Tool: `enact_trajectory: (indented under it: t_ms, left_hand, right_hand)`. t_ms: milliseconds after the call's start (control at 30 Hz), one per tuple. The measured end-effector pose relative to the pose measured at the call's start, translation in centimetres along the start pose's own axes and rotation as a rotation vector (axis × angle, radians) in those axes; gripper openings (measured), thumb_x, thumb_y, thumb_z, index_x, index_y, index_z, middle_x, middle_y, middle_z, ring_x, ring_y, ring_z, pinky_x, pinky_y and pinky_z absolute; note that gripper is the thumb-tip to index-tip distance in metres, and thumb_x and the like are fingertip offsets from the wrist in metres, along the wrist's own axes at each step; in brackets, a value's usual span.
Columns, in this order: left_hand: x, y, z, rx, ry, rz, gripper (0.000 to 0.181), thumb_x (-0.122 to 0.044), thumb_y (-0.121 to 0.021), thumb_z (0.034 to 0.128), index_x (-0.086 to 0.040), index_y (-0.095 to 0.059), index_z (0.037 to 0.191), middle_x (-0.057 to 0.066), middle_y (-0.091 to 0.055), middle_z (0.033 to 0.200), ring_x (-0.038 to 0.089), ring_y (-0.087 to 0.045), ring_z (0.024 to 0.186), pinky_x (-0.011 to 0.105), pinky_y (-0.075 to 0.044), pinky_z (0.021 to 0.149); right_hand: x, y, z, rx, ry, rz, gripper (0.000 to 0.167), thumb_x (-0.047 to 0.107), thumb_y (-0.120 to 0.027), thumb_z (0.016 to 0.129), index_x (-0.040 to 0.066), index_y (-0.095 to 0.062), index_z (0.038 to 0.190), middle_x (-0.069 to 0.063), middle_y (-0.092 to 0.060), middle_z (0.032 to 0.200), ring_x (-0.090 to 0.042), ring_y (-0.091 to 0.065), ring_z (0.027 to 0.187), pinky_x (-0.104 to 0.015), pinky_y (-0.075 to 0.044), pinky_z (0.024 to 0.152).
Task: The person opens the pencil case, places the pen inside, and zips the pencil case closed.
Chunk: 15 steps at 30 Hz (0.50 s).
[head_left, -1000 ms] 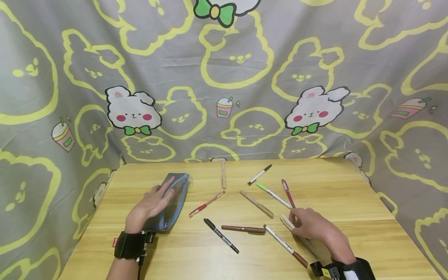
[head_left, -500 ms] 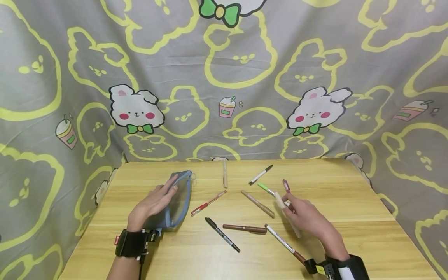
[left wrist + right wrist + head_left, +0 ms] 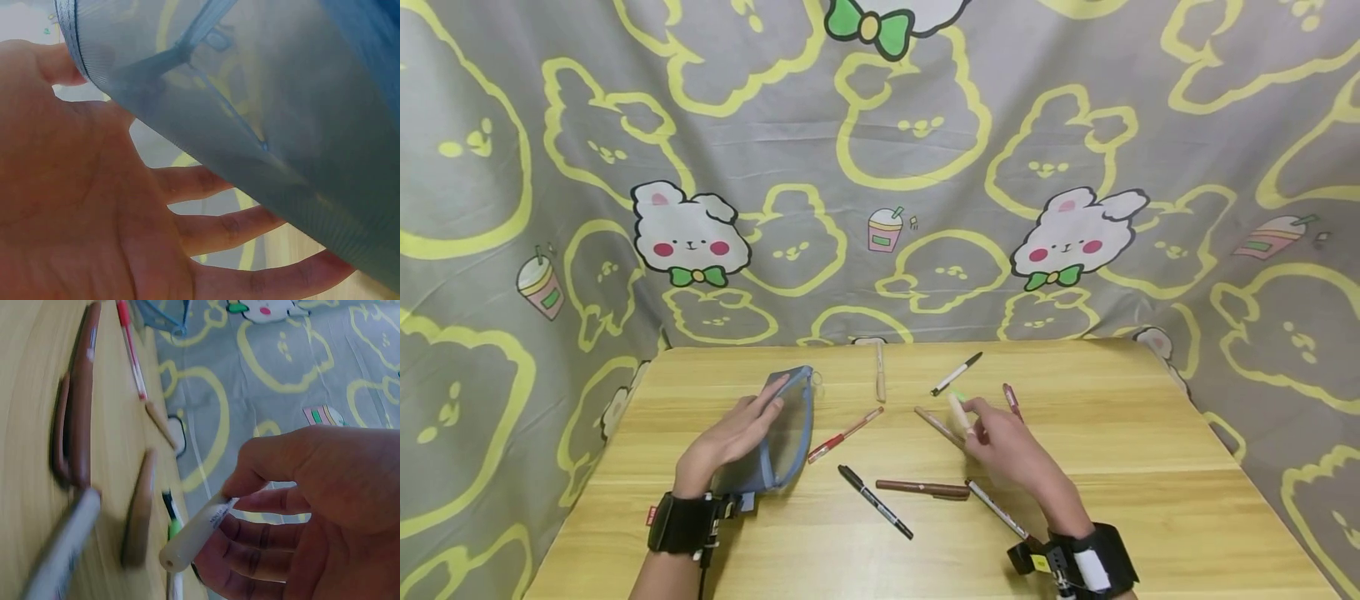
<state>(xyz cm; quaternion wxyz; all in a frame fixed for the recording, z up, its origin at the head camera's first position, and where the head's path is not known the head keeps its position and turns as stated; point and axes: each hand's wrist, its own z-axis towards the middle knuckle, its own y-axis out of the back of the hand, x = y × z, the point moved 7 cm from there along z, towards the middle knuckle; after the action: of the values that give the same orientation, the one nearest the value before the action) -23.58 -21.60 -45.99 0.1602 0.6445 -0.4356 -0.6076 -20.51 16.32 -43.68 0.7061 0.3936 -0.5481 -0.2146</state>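
My left hand (image 3: 730,442) lies on a blue-edged mesh pencil pouch (image 3: 792,446) at the left of the table, its fingers extended. In the left wrist view, the see-through pouch (image 3: 262,94) covers the fingertips. My right hand (image 3: 1011,450) pinches a cream pen (image 3: 958,414) between thumb and fingers, held above the table. The right wrist view has the blunt end of that pen (image 3: 187,544) pointing away from the palm. Beneath and beside it are a light brown pen (image 3: 936,425) and a mostly hidden green-capped pen (image 3: 174,530).
Around the wooden table (image 3: 820,550) lie a red pen (image 3: 842,437), a black double-ended marker (image 3: 876,500), a brown pen (image 3: 921,489), a white-and-brown pen (image 3: 1000,508), a beige pen (image 3: 880,375), a black-capped pen (image 3: 957,375) and a dark red pen (image 3: 1012,402). A patterned curtain (image 3: 820,250) encloses the table.
My right hand has picked up the cream pen from the right side and carried it left and farther back. My left hand stays on the pouch, which has shifted slightly.
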Motion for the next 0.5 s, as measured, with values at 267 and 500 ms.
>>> enact_trajectory:
  t_ms: [267,500]
  left_hand:
    - [-0.1,0.0,0.2,-0.002,0.000,-0.003,0.063,-0.052,-0.017,0.1112,-0.024,-0.009,0.167,0.032,-0.019,0.164,0.055,-0.017,0.149,0.078,-0.019,0.111]
    - [-0.5,-0.1,0.2,0.006,-0.009,0.000,0.064,-0.052,-0.015,0.1113,-0.023,-0.007,0.167,0.031,-0.017,0.165,0.056,-0.015,0.149,0.080,-0.018,0.110]
  right_hand:
    - [2.7,-3.1,2.3,-0.073,-0.093,0.104,0.044,-0.004,-0.068,0.089,-0.002,-0.061,0.132,-0.005,-0.067,0.084,-0.010,-0.056,0.064,-0.024,-0.050,0.051]
    - [5.2,-5.6,3.8,-0.074,-0.084,0.140,0.045,-0.006,-0.070,0.085,-0.003,-0.063,0.130,-0.003,-0.066,0.084,-0.011,-0.060,0.068,-0.021,-0.053,0.054]
